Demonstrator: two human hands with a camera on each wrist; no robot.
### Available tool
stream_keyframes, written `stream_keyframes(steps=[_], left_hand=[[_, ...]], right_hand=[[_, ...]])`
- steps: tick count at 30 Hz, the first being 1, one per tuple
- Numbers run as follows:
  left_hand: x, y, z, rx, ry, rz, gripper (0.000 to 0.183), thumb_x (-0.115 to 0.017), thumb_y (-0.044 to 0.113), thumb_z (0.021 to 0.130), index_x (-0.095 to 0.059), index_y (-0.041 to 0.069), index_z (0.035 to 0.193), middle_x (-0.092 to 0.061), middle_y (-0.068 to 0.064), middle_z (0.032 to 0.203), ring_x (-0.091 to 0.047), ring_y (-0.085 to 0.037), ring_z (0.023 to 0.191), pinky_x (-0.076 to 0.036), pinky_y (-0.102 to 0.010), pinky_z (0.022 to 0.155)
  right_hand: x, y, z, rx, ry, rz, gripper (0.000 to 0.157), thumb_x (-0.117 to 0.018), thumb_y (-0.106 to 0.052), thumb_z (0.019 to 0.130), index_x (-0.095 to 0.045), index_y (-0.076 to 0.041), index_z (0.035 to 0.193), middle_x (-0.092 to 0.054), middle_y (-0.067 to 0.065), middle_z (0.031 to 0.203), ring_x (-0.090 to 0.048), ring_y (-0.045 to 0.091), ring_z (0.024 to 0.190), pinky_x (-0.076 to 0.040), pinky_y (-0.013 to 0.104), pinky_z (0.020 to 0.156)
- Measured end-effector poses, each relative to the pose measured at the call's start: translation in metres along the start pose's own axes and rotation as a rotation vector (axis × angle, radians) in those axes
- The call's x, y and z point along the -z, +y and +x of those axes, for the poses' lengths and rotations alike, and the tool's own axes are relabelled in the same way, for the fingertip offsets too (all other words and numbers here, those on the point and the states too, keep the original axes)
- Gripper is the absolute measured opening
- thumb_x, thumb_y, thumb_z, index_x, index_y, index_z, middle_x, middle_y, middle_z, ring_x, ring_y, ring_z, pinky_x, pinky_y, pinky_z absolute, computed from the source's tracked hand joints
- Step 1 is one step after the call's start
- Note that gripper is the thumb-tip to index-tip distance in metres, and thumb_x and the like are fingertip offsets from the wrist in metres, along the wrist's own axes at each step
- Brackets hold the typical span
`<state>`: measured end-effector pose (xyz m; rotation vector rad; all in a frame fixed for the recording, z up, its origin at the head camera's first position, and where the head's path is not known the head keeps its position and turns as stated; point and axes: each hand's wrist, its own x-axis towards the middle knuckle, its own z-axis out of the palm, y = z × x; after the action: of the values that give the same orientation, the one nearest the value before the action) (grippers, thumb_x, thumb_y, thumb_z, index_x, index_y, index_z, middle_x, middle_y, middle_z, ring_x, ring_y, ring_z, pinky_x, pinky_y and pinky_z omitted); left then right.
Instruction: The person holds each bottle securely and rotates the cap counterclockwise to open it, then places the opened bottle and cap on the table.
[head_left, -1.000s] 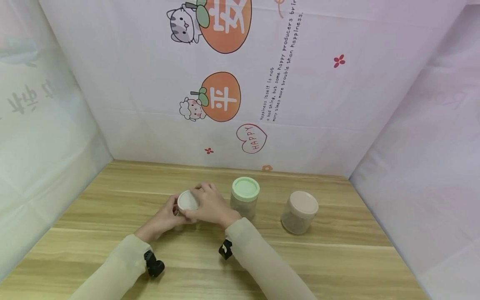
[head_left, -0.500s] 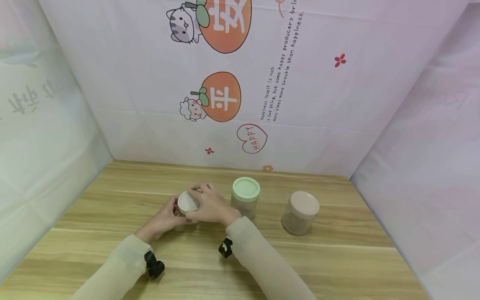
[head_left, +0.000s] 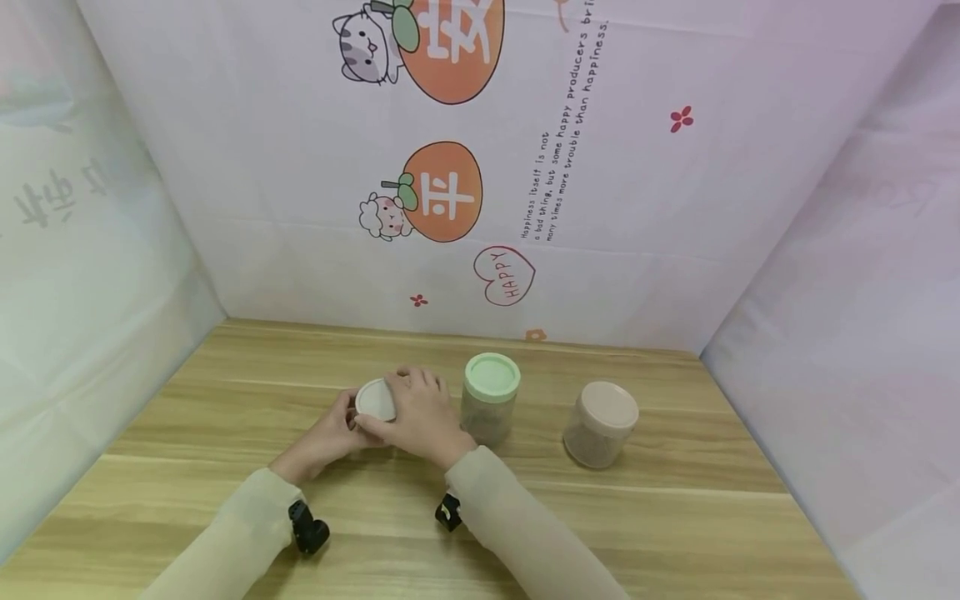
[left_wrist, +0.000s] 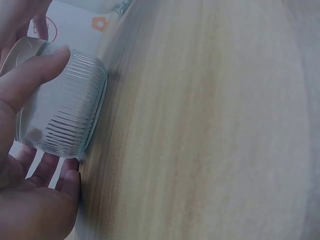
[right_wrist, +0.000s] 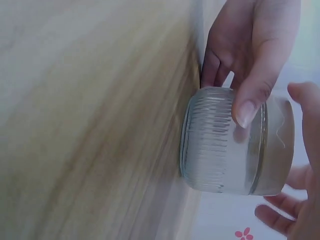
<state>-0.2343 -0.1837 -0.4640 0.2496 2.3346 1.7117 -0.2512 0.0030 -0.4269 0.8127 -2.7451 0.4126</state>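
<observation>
A small glass jar (right_wrist: 212,145) with a ribbed lower wall stands upright on the wooden table. Its lid (head_left: 375,401) is off-white. My left hand (head_left: 330,437) grips the jar's body from the left, thumb pressed against the glass in both wrist views. Over the lid from the right comes my right hand (head_left: 426,417), thumb along the near side of the rim and fingers round the far side. The jar's body is mostly hidden by the hands in the head view.
Close to the right of my right hand stands a taller glass jar with a green lid (head_left: 491,377). Further right is a jar with a pinkish-beige lid (head_left: 609,407). A printed white cloth (head_left: 600,283) hangs along the back edge of the wooden table (head_left: 420,533).
My right hand has turned on the lid, its thumb shifting left along the near rim and its fingers moving right. The left hand and the jar have stayed in place.
</observation>
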Motion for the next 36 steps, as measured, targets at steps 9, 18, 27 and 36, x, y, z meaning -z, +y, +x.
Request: stream_keyframes(steps=[9,18,27,36], left_hand=[[0.0,0.001,0.001,0.01,-0.003,-0.02,0.093,-0.081,0.024,0.087,-0.017,0.004,0.152,-0.031,-0.024,0.148,-0.028,-0.048,0.14,-0.033,-0.062,0.108],[-0.001,0.002,0.001,0.017,0.001,-0.012,0.094,-0.082,0.023,0.086,-0.018,0.003,0.152,-0.032,-0.024,0.148,-0.03,-0.047,0.139,-0.034,-0.061,0.107],[-0.001,0.002,0.001,0.018,-0.001,-0.018,0.092,-0.082,0.023,0.086,-0.02,0.003,0.151,-0.033,-0.022,0.147,-0.039,-0.038,0.131,-0.037,-0.057,0.104],[0.0,0.003,0.001,0.026,-0.001,-0.011,0.093,-0.082,0.023,0.086,-0.02,0.003,0.151,-0.033,-0.021,0.147,-0.038,-0.036,0.129,-0.037,-0.053,0.104]], right_hand=[[-0.003,-0.006,0.0,-0.071,0.08,-0.074,0.082,-0.048,-0.08,0.086,-0.063,-0.016,0.133,-0.057,0.005,0.123,-0.053,0.022,0.112,-0.041,0.042,0.094],[-0.003,-0.008,-0.001,-0.076,0.052,-0.072,0.079,-0.05,-0.078,0.088,-0.063,-0.014,0.133,-0.055,0.005,0.121,-0.053,0.021,0.11,-0.042,0.038,0.089],[-0.001,-0.001,0.002,-0.02,0.014,-0.047,0.076,-0.056,-0.074,0.088,-0.063,-0.014,0.135,-0.054,0.004,0.124,-0.052,0.021,0.113,-0.041,0.04,0.094],[0.002,0.003,0.002,0.028,0.0,0.003,0.072,-0.059,-0.068,0.09,-0.062,-0.014,0.137,-0.055,0.005,0.126,-0.052,0.021,0.114,-0.042,0.04,0.095]])
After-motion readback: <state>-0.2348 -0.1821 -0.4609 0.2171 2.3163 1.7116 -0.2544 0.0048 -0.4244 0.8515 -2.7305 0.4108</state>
